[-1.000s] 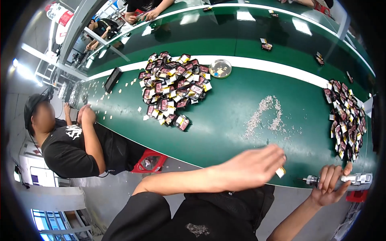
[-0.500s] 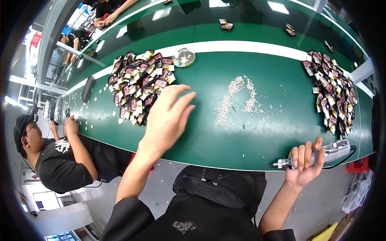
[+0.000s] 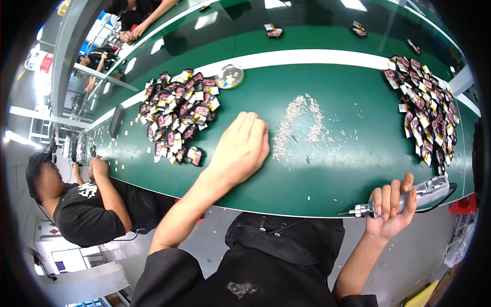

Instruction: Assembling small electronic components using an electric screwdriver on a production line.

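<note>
My left hand hovers over or rests on the green worktable with its fingers curled in. Whatever its fingertips hold, if anything, is hidden beneath. Just right of it lies a loose scatter of tiny silvery screws. Left of it is a heap of small black parts with pink faces and white and yellow tabs; one such black part lies at the heap's near edge. Wrapped round a grey electric screwdriver, my right hand is at the table's near edge. The screwdriver's bit points left.
A second heap of black parts stands at the right. A round shallow dish holds small pale pieces. Beyond a white strip, several parts lie on a darker green surface. A co-worker sits at the left; other people are at the far left.
My left hand has moved right, away from the left heap toward the screws, and its spread fingers have curled in. My right hand still holds the screwdriver in about the same place.
</note>
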{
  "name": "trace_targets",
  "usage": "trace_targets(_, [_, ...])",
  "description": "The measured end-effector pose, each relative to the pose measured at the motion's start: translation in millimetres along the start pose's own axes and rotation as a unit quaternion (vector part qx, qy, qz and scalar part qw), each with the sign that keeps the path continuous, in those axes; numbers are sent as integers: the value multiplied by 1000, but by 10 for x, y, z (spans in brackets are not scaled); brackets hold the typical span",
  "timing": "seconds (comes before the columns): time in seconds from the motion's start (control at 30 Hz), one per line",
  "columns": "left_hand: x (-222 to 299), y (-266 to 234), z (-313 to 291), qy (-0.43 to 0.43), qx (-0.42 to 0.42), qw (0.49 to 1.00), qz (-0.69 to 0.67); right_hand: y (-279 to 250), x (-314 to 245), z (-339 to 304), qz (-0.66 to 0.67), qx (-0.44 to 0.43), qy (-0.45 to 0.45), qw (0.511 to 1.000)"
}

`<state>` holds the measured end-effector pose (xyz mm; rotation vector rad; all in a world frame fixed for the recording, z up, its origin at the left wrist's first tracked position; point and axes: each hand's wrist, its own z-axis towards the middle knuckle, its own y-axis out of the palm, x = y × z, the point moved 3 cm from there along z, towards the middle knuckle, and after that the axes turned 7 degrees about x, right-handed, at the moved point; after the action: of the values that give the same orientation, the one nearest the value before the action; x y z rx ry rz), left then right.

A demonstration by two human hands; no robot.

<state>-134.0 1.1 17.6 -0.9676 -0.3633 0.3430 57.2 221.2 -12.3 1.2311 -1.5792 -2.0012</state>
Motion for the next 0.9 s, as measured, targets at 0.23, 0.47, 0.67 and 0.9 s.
trace_targets(0.23, [194, -102, -107, -39, 43, 996, -66, -30, -49, -47, 3, 23, -13, 1000])
trace_targets(0.47, [554, -242, -192, -135, 71, 939, -307, 217, -35, -60, 32, 13, -25, 999])
trace_targets(0.67, [867, -40, -381, -343, 44, 676, -651, 664, 55, -33, 93, -61, -23, 994])
trace_targets(0.9, [1088, 75, -399, -333, 35, 588, -736, 790, 113, -71, 47, -41, -63, 996])
